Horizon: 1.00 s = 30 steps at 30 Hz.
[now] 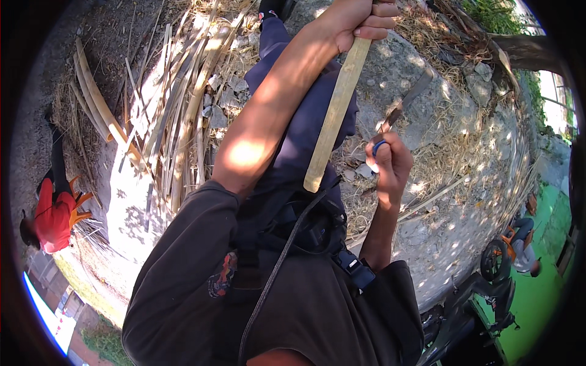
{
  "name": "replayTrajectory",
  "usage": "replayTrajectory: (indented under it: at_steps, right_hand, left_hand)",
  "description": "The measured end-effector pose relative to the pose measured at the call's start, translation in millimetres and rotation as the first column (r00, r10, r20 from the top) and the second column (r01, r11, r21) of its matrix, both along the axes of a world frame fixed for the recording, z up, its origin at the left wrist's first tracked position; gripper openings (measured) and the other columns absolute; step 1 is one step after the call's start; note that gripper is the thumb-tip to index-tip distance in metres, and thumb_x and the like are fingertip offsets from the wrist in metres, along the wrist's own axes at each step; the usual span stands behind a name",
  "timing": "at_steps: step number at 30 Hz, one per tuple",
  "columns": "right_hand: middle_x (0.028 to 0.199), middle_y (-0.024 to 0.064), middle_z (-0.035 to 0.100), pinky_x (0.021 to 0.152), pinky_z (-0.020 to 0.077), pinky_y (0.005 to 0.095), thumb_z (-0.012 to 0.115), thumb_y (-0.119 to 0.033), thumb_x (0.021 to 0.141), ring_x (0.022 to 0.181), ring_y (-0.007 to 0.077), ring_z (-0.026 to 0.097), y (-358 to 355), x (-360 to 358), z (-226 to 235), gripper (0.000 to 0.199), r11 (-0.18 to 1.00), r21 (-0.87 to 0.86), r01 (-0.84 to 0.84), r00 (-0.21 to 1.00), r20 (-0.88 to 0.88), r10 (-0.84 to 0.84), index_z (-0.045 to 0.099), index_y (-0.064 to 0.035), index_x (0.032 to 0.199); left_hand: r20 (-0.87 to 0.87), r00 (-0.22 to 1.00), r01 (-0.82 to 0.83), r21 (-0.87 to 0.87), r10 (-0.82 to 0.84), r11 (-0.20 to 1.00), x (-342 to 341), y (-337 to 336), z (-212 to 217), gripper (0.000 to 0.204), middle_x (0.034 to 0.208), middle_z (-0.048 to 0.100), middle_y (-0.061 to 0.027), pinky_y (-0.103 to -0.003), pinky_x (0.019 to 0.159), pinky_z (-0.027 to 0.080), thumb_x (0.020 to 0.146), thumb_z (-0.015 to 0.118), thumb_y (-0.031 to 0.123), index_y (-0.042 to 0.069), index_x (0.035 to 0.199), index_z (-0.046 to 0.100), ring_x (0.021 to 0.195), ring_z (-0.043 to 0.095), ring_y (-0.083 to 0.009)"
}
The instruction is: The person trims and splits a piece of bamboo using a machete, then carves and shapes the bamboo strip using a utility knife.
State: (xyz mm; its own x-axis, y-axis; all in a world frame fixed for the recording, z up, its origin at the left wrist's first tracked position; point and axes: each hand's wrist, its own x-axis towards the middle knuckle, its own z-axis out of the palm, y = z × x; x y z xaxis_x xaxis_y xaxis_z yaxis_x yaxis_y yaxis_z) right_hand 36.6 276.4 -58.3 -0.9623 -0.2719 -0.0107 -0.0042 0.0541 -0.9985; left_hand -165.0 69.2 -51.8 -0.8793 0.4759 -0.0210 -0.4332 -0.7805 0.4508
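Note:
My left hand [360,23], at the top middle, is closed round the upper part of a flat pale bamboo strip [339,113]. The strip slants down toward my waist, its lower end near my lap. To its right, my right hand [390,161] is closed round the handle of a knife [408,100]. The blade points up and away, apart from the strip. A bit of blue shows at the fingers of my right hand. The strip's top end is hidden by my left hand or lies beyond the picture.
Long split bamboo pieces [189,116] lie heaped on the left, beside broken stones [229,100]. Dry shavings [427,174] litter the ground. A person in red [54,219] sits far left, another person [524,247] far right near a motorcycle [470,305]. A log [528,52] lies upper right.

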Motion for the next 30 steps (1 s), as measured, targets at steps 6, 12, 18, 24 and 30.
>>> replayTrajectory:
  at_steps: [6, 12, 18, 24, 30]
  right_hand:
    - [0.087, 0.0020, 0.054, 0.069, 0.0384, 0.0242, 0.051, -0.020, 0.110, 0.075, 0.0086, 0.047, 43.9, -13.0, -6.1, 0.028, 0.586, -0.194, 0.787, 0.607, 0.069, -0.792, 0.060, 0.0006, 0.127]
    - [0.090, -0.0002, 0.052, 0.072, 0.0370, 0.0254, 0.045, -0.030, 0.111, 0.079, 0.0087, 0.045, 41.5, 37.7, 14.0, 0.044, 0.924, 0.131, 0.359, 0.922, 0.105, -0.373, 0.062, 0.0021, 0.137]
    - [0.103, 0.0157, 0.067, 0.080, 0.0477, 0.0334, 0.059, -0.030, 0.101, 0.085, 0.0228, 0.062, -5.3, 58.4, 2.9, 0.041, 0.974, 0.102, -0.200, 0.978, 0.072, 0.194, 0.065, 0.0062, 0.120]
    - [0.090, 0.0165, 0.071, 0.069, 0.0508, 0.0354, 0.070, -0.020, 0.089, 0.073, 0.0268, 0.065, -4.5, 41.9, -3.3, 0.031, 0.967, -0.008, -0.253, 0.963, -0.100, 0.251, 0.068, 0.0041, 0.110]
    - [0.079, 0.0124, 0.066, 0.062, 0.0494, 0.0347, 0.075, -0.021, 0.087, 0.066, 0.0251, 0.064, -7.7, 23.3, 22.0, 0.026, 0.896, 0.171, -0.409, 0.907, -0.033, 0.420, 0.076, 0.0003, 0.103]
  left_hand:
    - [-0.014, 1.000, -0.022, -0.033, 0.021, 0.999, -5.1, -7.6, -12.7, 0.039, 0.062, 0.025, 0.0077, -0.021, 0.032, 0.023, 0.116, 0.028, 0.041, 0.018, 0.085, 0.034, 0.042, 0.020, -0.0040]
    - [0.019, 1.000, -0.021, 0.046, 0.020, 0.999, -6.6, -8.2, -20.5, 0.041, 0.062, 0.025, 0.0073, -0.022, 0.031, 0.024, 0.116, 0.029, 0.041, 0.017, 0.082, 0.035, 0.042, 0.022, -0.0049]
    - [0.041, 0.988, 0.116, 0.438, -0.149, 0.891, -11.1, -12.8, -27.6, 0.043, 0.062, 0.027, 0.0053, -0.025, 0.032, 0.027, 0.114, 0.034, 0.044, 0.015, 0.083, 0.039, 0.042, 0.025, -0.0077]
    - [0.032, 0.980, 0.150, 0.528, -0.197, 0.836, -10.4, -14.0, -35.9, 0.045, 0.062, 0.026, 0.0042, -0.027, 0.033, 0.026, 0.113, 0.032, 0.048, 0.015, 0.084, 0.039, 0.042, 0.025, -0.0085]
    - [-0.046, 0.979, 0.194, 0.495, -0.197, 0.847, -11.7, -13.4, -32.3, 0.045, 0.062, 0.025, 0.0043, -0.026, 0.033, 0.025, 0.113, 0.032, 0.048, 0.015, 0.084, 0.039, 0.042, 0.024, -0.0080]
